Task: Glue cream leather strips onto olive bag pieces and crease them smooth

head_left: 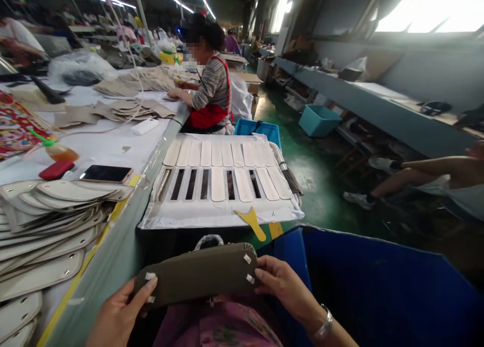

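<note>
An olive-brown bag (200, 275) with rounded corners is held across my lap, its long flat side facing me. Small white tabs stick to it near both ends. A clear-wrapped loop handle (209, 241) shows just beyond its upper edge. My left hand (123, 306) grips the left end, thumb on top beside a white tab. At the right end, my right hand (285, 286) pinches the edge between thumb and fingers. The fingertips underneath are hidden on both sides.
Ahead, a white cloth-covered rack (223, 211) bears cream strips and a yellow forked tool (251, 223). Stacked cream pieces (49, 226) and a phone (106, 173) lie on the left table. A blue bin (378, 266) stands right; a co-worker (212, 84) sits beyond.
</note>
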`<action>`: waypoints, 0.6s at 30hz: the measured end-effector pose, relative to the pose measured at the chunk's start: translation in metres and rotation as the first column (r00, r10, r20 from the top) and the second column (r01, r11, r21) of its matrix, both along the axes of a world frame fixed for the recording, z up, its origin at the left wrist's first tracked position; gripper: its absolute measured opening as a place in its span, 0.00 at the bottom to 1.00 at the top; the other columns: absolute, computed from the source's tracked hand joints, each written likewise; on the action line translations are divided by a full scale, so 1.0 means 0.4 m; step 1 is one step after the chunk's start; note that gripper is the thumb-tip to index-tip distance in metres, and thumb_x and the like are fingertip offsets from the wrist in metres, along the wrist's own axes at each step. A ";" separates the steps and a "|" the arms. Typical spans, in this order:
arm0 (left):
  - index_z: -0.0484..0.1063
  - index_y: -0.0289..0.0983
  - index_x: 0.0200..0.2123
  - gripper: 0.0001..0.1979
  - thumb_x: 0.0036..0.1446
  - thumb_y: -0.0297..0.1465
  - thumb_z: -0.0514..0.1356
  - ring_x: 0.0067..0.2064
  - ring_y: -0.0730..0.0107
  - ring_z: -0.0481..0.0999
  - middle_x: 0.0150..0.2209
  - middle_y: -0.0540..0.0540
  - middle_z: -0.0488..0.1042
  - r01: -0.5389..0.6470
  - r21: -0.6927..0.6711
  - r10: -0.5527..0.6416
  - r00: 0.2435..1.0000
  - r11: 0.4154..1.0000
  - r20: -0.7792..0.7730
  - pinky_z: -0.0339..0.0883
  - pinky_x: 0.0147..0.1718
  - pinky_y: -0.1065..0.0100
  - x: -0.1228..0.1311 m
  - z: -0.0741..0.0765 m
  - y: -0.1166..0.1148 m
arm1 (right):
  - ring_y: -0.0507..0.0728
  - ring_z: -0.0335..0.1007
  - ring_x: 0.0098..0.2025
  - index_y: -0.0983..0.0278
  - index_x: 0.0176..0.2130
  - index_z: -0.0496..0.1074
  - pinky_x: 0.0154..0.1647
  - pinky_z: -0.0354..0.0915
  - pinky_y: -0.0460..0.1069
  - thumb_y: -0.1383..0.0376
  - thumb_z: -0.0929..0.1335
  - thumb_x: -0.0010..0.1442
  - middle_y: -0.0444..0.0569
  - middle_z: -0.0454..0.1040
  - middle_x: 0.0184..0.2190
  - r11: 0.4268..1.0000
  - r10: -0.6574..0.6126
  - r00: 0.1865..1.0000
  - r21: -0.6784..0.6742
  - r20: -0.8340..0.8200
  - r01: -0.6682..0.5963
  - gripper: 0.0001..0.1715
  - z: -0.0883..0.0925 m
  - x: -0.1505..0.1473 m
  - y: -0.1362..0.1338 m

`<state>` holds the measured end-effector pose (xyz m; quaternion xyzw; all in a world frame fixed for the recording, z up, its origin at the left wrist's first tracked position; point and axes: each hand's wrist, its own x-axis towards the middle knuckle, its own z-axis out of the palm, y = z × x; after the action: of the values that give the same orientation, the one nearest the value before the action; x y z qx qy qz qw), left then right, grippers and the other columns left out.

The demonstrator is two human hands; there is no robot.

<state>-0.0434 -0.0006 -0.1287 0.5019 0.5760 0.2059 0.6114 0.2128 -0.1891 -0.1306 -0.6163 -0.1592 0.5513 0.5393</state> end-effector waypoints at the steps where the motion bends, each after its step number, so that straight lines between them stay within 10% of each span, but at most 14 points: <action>1: 0.74 0.36 0.39 0.23 0.38 0.40 0.67 0.33 0.57 0.78 0.31 0.46 0.79 0.049 -0.048 -0.051 0.998 0.998 -0.047 0.71 0.23 0.71 0.002 -0.002 0.002 | 0.51 0.68 0.30 0.67 0.34 0.67 0.31 0.66 0.47 0.57 0.68 0.52 0.45 0.71 0.29 1.000 0.008 0.998 -0.029 0.064 -0.006 0.14 -0.006 0.015 0.001; 10: 0.74 0.40 0.40 0.24 0.36 0.39 0.69 0.36 0.53 0.78 0.30 0.47 0.79 0.107 -0.206 -0.111 0.994 0.973 -0.009 0.74 0.28 0.68 0.009 -0.041 0.021 | 0.47 0.59 0.17 0.64 0.30 0.63 0.17 0.55 0.42 0.57 0.63 0.56 0.38 0.62 0.17 0.987 0.092 0.946 -0.157 0.310 -0.044 0.12 -0.062 0.084 0.025; 18: 0.74 0.42 0.37 0.27 0.26 0.32 0.72 0.21 0.63 0.76 0.19 0.54 0.76 -0.201 -0.261 0.209 0.978 0.944 0.003 0.72 0.18 0.72 -0.051 -0.102 0.062 | 0.44 0.50 0.18 0.63 0.37 0.61 0.16 0.49 0.42 0.60 0.69 0.48 0.34 0.57 0.19 0.997 -0.009 0.993 -0.071 -0.115 0.001 0.17 -0.095 0.107 0.034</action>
<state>-0.0639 0.0241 -0.1694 0.3516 0.6376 0.1989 0.6559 0.2557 -0.1756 -0.1685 -0.6026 -0.1067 0.5898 0.5269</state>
